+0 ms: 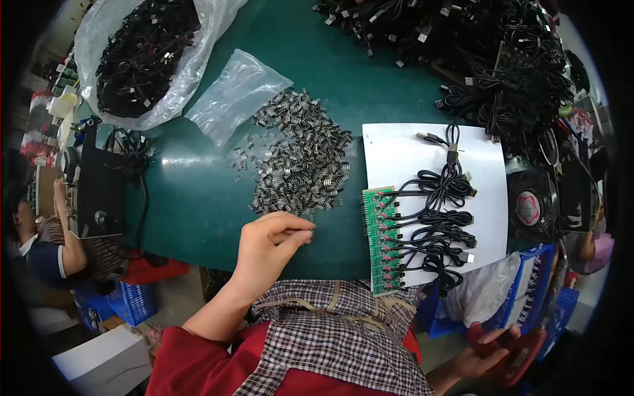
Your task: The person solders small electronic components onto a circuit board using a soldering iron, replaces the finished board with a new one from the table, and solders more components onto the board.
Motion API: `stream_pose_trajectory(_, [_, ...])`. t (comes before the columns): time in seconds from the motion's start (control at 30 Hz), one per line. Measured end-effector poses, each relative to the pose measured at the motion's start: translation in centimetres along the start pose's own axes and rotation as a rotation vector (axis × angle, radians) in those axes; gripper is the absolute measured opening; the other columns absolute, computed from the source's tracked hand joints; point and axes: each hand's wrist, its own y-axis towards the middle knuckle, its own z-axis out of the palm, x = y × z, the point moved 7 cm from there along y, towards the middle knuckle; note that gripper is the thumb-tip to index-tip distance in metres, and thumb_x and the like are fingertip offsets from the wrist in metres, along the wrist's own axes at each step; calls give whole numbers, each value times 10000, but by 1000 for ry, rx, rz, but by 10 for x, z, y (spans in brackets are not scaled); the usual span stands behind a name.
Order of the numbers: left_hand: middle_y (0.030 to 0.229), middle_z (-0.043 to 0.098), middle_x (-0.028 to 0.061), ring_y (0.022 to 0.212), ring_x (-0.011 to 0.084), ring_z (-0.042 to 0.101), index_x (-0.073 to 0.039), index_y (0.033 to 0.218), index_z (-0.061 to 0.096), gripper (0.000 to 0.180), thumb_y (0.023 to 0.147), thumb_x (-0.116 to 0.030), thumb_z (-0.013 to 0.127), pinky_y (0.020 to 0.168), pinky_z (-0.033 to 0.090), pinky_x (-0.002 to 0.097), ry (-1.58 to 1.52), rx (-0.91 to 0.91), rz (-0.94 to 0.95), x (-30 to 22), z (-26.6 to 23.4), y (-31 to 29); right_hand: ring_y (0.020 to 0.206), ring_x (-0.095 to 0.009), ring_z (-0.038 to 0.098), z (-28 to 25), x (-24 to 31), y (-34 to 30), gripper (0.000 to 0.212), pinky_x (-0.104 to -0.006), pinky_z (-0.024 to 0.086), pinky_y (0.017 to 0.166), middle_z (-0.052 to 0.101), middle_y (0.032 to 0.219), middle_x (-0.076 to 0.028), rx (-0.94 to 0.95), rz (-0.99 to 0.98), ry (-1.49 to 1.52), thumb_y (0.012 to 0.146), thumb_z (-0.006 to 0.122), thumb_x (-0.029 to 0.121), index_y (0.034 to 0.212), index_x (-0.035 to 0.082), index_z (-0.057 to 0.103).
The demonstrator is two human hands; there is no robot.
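My left hand (pixel 269 243) is closed in a pinch just below the near edge of a heap of small metal pin-like parts (pixel 294 158). Whatever sits between its fingertips is too small to make out. My right hand (pixel 477 362) hangs low at the right, below table level, in front of a red seat-like object (pixel 525 356). Its fingers are apart, and I see nothing in them. Right of the heap, a green circuit board strip (pixel 383 244) lies along a white sheet's left edge, with several bundled black USB cables (pixel 439 221) attached.
A clear plastic bag of black cables (pixel 142 63) lies at the far left, beside a flat clear bag (pixel 238 92). Black cables (pixel 489 59) pile up at the far right. A black box (pixel 96 181) stands left on the green table (pixel 191 218). Other people sit at both sides.
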Motion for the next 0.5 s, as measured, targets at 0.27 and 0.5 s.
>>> stream_pose_trajectory(0.27, [848,636,106,775,155,641,83,964,591,176,789,68,602,696,519,222,-489,231,-225,-16,52,-1,492,-150,519,30,-19,-48,692,-270,445,442,506,974,-125,504,108,42,785,642,427,1159,-80,357])
stream_pose_trajectory(0.5, [802,557,47,744,107,592,-3,1029,420,273,806,82,553,679,481,217,-398,292,-118,-19,69,5,607,-173,550,79,-12,-66,651,-283,453,551,561,1003,-122,715,582,228,746,682,459,1130,-10,443])
